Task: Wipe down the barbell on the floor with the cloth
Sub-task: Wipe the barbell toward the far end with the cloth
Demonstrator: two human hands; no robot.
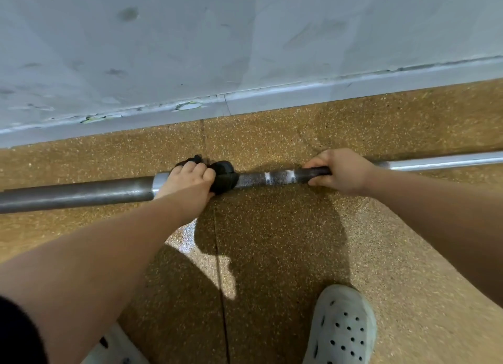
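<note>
Nearest to us, a pale grey perforated foam clog (341,328) stands on the speckled tan rubber floor (272,241) at near right. The edge of a second clog (114,347) shows at near left under the left forearm. Farther out we see the long grey metal barbell (76,193) lying on the floor, running left to right, near the grey wall (245,37) and along its skirting board (272,94). Left hand (187,181) is curled over the small black cloth (223,178), gripping it around the bar just right of the thick left sleeve's collar. Right hand (343,170) is closed around the bare shaft farther right, fingers wrapped over it. Knurled shaft shows between the two hands; shiny shaft carries on to the right edge.
</note>
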